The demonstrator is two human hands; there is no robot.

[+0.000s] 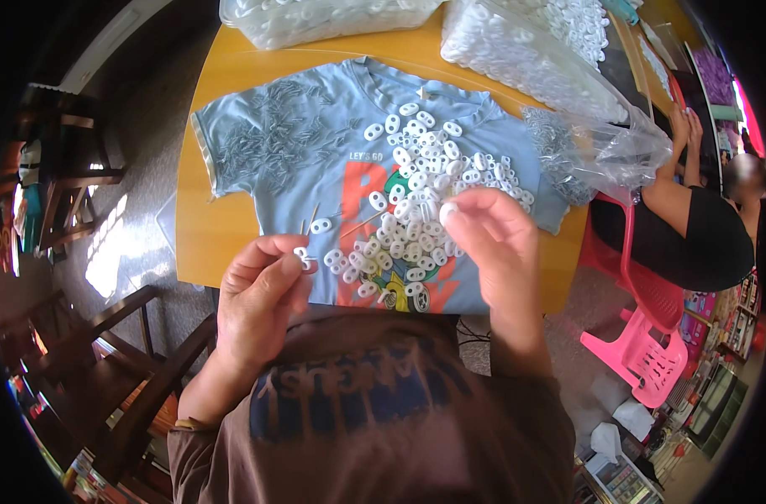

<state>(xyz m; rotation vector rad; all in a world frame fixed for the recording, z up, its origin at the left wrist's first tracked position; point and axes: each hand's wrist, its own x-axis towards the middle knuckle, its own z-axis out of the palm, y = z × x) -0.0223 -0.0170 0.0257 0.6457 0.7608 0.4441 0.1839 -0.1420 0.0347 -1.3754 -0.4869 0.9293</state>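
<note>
My left hand (261, 290) is closed, pinching a small white oval two-hole plastic piece (302, 257) between thumb and fingertips. My right hand (494, 235) is raised at the right edge of a pile of the same white pieces (416, 244). Its thumb and forefinger are pressed together; what lies between them is too small to make out. Under the pile a light blue T-shirt (315, 223) with a coloured print is spread flat. Many small grey metal pins (273, 126) lie scattered on its left sleeve. Thin metallic sticks (314, 217) lie near my left hand.
The shirt covers a yellow wooden table (196, 218). At the back stand a clear tub (315, 21) and a bag (526, 59) of white pieces. A plastic bag with grey pins (559, 155) lies right. Pink chair (652, 361) and a seated person (702, 235) are beyond.
</note>
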